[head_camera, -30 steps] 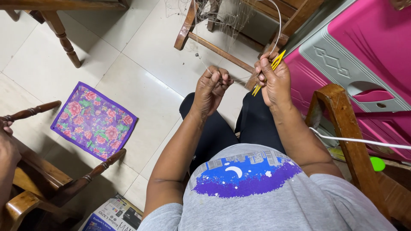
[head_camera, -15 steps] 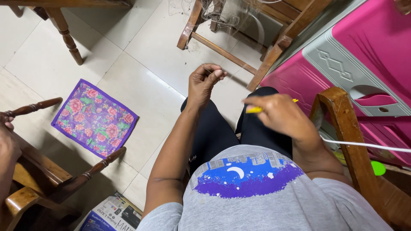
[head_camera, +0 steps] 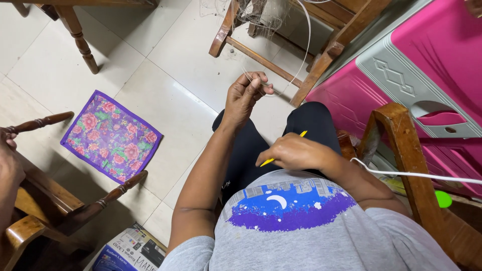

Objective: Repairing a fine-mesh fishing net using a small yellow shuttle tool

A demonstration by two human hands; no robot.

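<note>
My left hand (head_camera: pixel 246 94) is raised in front of my knees, its fingers pinched on thin pale threads (head_camera: pixel 301 55) that run up to a tangled bundle on the wooden chair (head_camera: pixel 261 55) ahead. My right hand (head_camera: pixel 296 152) rests low against my lap, closed around a thin yellow stick (head_camera: pixel 283 149) whose ends poke out on both sides of the fist. I am seated, in dark trousers and a grey shirt with a blue and purple print.
A pink and grey plastic cabinet (head_camera: pixel 416 75) stands at right beside a wooden chair arm (head_camera: pixel 401 150) with a white cord (head_camera: pixel 416 174). A purple floral cloth (head_camera: pixel 111 135) lies on the tiled floor. Another person's hand (head_camera: pixel 10 160) rests on a wooden chair at left. A printed box (head_camera: pixel 130 249) sits below.
My right hand has dropped from up beside the left hand to my lap, taking the yellow stick with it. My left hand stays raised on the threads.
</note>
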